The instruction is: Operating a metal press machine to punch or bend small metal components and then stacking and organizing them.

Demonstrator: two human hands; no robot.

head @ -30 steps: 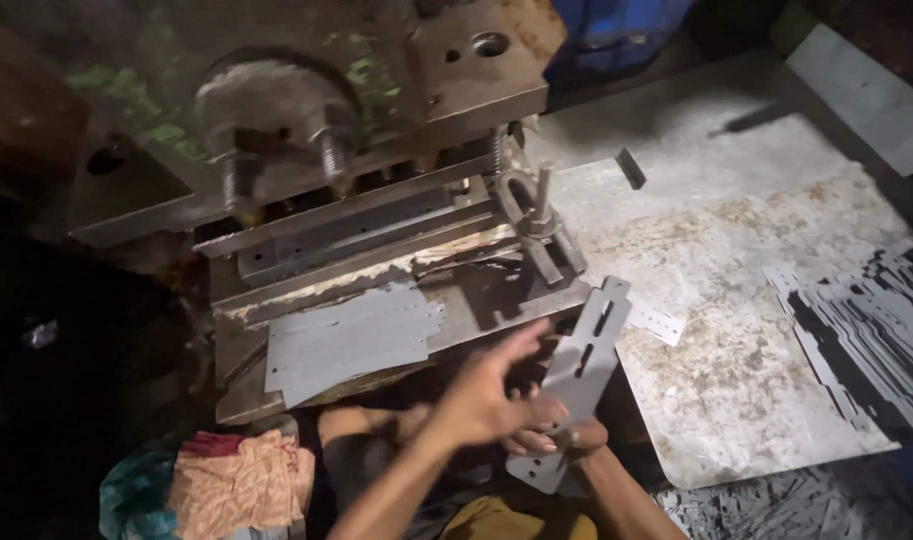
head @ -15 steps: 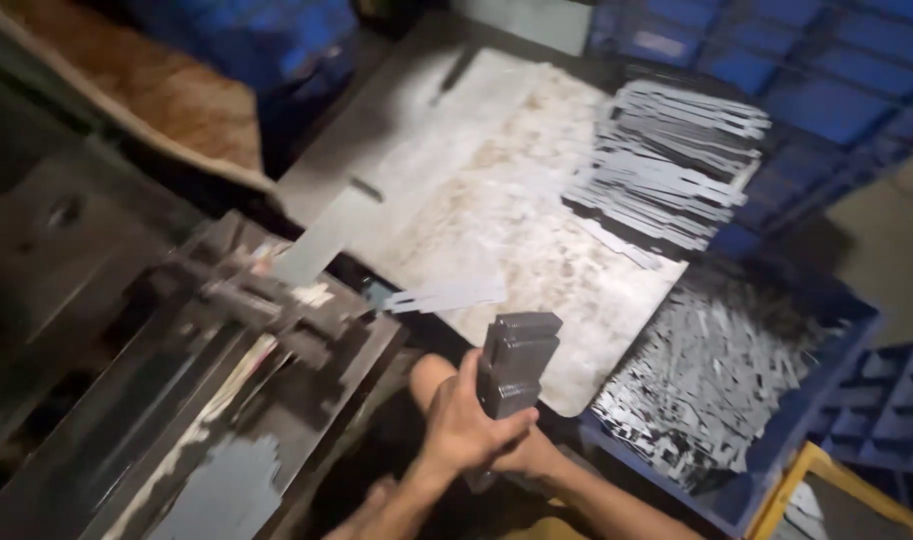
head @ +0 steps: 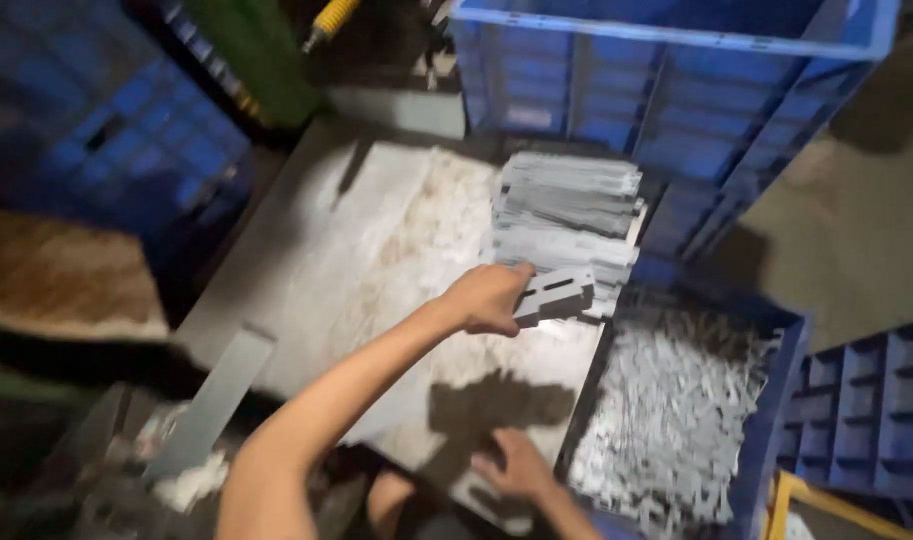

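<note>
Worn metal table (head: pixel 377 250) among blue crates (head: pixel 677 90); left hand (head: pixel 492 297) holds punched plates (head: pixel 555 296).

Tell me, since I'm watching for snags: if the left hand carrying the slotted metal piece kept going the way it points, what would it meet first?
Most likely the stack of flat metal strips on the worn metal table. The left hand holds the slotted metal piece just short of it; depth is unclear, so it may already overlap the stack's near edge.

A stack of slotted metal strips (head: pixel 567 215) lies at the far right of the worn metal table (head: pixel 377 260). Just near of it, the left hand (head: pixel 492 297) holds a bundle of strips (head: pixel 557 296). The right hand (head: pixel 517 465) rests on the table's near edge. A crate of loose metal pieces (head: pixel 677 420) sits right of the table, with an empty crate (head: pixel 677 80) beyond the stack.
</note>
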